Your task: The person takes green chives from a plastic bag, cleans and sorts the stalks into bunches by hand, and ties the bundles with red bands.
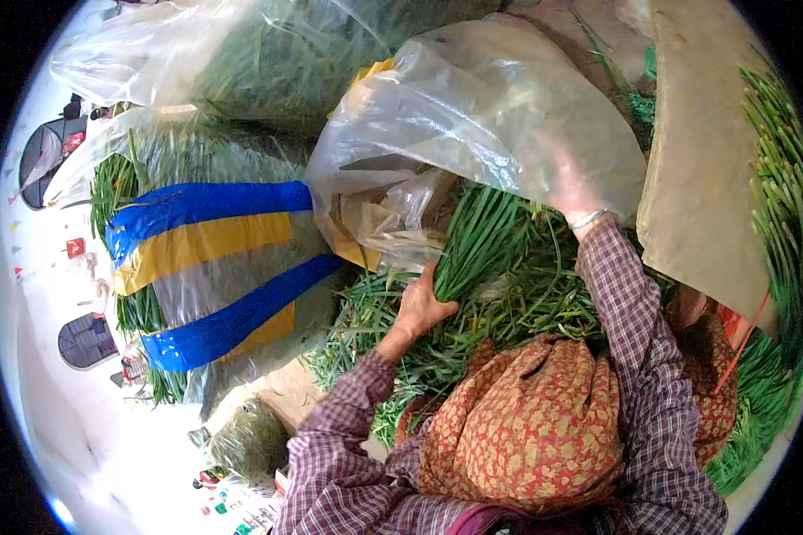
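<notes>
My left hand (419, 305) is closed around the lower end of a bundle of green chives (482, 234), thumb pointing up along the stalks. The bundle's upper part runs into the mouth of a large clear plastic bag (464, 98). My right hand (573, 185), with a bracelet at its wrist, reaches under the bag's film. Its fingers look stretched out against the plastic, though the film and motion blur them. Loose green leaves (544, 299) lie heaped below both hands, in front of my patterned apron (526, 423).
At the left lies a filled clear bag with blue and yellow bands (214, 214). Another stuffed bag (285, 62) is behind it. A tan board (705, 169) stands at the right, beside stacked green stalks (781, 196). A smaller wrapped bundle (250, 441) sits lower left.
</notes>
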Available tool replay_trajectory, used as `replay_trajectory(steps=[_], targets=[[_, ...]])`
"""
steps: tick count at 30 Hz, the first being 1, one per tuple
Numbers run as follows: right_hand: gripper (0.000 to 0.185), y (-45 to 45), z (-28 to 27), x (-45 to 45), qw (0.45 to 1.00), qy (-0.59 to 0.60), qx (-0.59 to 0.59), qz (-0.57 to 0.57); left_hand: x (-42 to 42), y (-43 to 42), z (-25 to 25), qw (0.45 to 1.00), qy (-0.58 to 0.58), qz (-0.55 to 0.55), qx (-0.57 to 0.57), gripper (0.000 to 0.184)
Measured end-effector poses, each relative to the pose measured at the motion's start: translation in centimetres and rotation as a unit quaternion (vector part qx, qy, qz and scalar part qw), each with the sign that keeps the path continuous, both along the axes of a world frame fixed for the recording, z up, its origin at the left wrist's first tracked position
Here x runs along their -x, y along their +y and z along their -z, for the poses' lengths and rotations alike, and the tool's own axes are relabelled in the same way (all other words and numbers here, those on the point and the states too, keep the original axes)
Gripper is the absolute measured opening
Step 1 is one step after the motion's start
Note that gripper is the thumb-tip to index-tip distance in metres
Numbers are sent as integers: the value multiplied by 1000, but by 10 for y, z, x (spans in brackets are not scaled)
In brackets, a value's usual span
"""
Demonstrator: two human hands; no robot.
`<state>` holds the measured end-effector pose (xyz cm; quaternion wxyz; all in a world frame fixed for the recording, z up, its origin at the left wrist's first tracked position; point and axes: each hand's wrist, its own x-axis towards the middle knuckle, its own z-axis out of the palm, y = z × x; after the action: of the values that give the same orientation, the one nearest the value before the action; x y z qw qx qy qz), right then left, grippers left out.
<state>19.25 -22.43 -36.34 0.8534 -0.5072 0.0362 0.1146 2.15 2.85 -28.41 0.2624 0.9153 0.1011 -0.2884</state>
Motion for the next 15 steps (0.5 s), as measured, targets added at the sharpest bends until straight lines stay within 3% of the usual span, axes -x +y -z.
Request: replay_trajectory(steps=[2, 3, 4, 6, 8, 9, 10, 12, 13, 15], targets=[[62, -1, -3, -8, 990, -25, -136, -35, 2, -5, 0, 1000, 3, 8, -13, 82], [57, -10, -32, -14, 966, -205, 160, -8, 2, -8, -11, 1000, 4, 4, -13, 82], [54, -15, -60, -20, 825, -362, 434, 24, 1, -8, -25, 998, -15, 60, -30, 80], [49, -19, -78, -21, 827, -339, 449, 14, 7, -4, -35, 991, -35, 118, -46, 78], [40, -22, -69, -21, 895, -279, 349, -12, 24, 5, -39, 983, -53, 168, -48, 82], [40, -22, -62, -21, 895, -277, 349, -11, 30, 9, -46, 988, -1, 150, -21, 92], [38, -22, -54, -23, 987, -129, 90, -19, 32, 15, -49, 988, 2, 152, -21, 92], [37, -23, -51, -25, 983, 37, -177, -29, 32, 19, -61, 982, -8, 187, 24, 102], [42, -27, -53, -28, 994, 62, -78, -44, 24, 21, -71, 970, 103, 216, -34, 102], [49, -20, -24, -33, 964, -42, -251, -70, -1, 20, -95, 964, 80, 250, -50, 93]])
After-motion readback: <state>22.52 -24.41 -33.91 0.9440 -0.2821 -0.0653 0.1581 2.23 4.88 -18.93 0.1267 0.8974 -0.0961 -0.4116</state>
